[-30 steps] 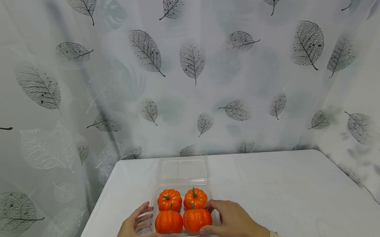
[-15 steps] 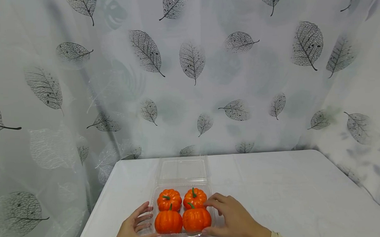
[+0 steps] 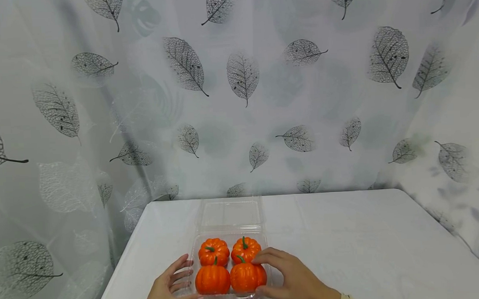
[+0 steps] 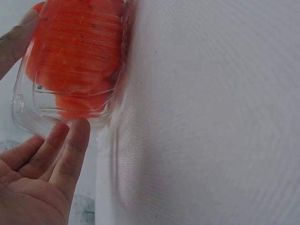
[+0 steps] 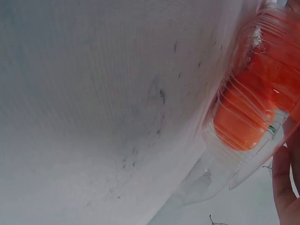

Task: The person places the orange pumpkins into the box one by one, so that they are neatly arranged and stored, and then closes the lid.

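While the left hand (image 3: 171, 287) rests with straight fingers against the clear box (image 3: 195, 247) at lower centre, the right hand (image 3: 293, 277) curls around the near right pumpkin (image 3: 248, 277).

You will find no text, label, brand, number or sign to read in any of these views: not on the clear plastic box (image 3: 230, 238), the pumpkins (image 3: 229, 264), the white table (image 3: 345, 234) or the leaf-printed curtain (image 3: 237, 92).
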The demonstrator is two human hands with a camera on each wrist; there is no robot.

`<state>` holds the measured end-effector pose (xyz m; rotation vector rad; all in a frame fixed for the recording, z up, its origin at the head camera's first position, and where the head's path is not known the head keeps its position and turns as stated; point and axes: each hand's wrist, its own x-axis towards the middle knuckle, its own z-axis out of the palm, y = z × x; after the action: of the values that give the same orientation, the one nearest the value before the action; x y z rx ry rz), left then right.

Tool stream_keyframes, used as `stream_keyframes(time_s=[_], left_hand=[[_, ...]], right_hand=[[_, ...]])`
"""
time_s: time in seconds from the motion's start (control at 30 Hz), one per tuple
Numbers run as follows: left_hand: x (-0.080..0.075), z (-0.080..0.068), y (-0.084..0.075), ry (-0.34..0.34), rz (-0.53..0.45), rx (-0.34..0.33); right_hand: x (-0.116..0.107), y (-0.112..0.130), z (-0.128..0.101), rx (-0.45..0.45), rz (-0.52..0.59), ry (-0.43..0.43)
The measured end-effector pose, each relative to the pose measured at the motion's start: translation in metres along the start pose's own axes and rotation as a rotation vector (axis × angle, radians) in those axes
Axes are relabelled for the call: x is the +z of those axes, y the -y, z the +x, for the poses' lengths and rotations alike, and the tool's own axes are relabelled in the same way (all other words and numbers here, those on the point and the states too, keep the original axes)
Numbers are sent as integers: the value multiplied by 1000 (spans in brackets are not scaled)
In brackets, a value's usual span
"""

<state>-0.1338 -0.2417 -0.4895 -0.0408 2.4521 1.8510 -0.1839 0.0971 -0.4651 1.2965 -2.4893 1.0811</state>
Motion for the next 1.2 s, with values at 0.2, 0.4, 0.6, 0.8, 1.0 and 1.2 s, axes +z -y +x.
stream_keyframes(time_s=[0.2, 0.4, 0.6, 0.8, 1.0, 1.2], left_hand=[[1, 1, 0, 5, -3, 6], [0, 1, 0, 13, -7, 11], [0, 2, 3, 8, -8, 10], [0, 2, 3, -2, 2, -4], [-1, 1, 2, -4, 3, -3], [1, -1, -2, 6, -11, 5]], right_hand=[[2, 0, -2, 46, -22, -18], [3, -1, -1, 70, -33, -14], [1, -7, 0, 23, -33, -37], [0, -9, 1, -7, -19, -56], [-3, -8, 4, 44, -12, -27], [-7, -8, 3, 46, -5, -11]])
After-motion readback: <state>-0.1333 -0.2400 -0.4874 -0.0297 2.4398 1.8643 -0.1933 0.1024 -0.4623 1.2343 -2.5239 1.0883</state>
